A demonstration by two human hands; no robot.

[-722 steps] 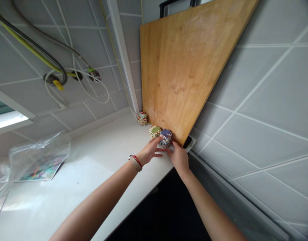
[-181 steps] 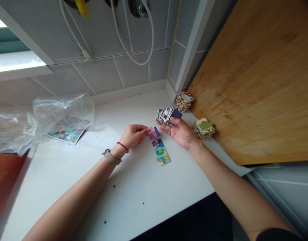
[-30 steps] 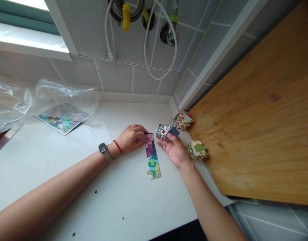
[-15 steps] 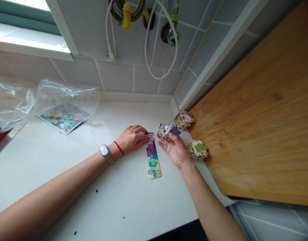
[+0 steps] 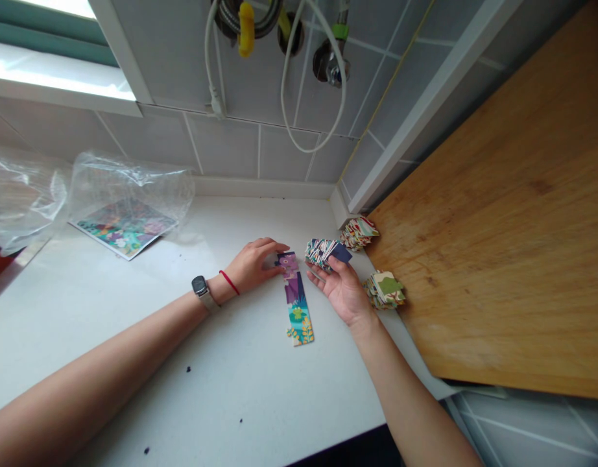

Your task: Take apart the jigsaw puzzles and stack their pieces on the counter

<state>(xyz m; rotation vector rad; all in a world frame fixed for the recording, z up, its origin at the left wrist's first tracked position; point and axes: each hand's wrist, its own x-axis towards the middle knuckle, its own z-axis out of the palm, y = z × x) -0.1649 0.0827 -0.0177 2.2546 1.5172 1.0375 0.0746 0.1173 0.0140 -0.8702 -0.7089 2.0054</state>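
A strip of joined puzzle pieces [image 5: 298,311] lies on the white counter, purple at its far end, teal with yellow leaves at its near end. My left hand [image 5: 260,263] grips a purple piece [image 5: 288,262] at the strip's far end between thumb and fingers. To the right of the strip, my right hand [image 5: 340,285] holds a fanned stack of puzzle pieces [image 5: 323,253], the thumb on a dark blue one. Two more piles stand behind and beside that hand, a red and white pile [image 5: 360,232] and a green and tan pile [image 5: 385,289].
A picture card [image 5: 126,230] lies partly under clear plastic wrap [image 5: 133,175] at the back left. A wooden board [image 5: 503,246] leans along the right side. Hoses and a white cable [image 5: 283,97] hang on the tiled wall behind the white counter [image 5: 221,363].
My left hand has shifted slightly left and away from me, and the purple piece at the strip's far end has moved left and tilted. My right hand has barely moved.
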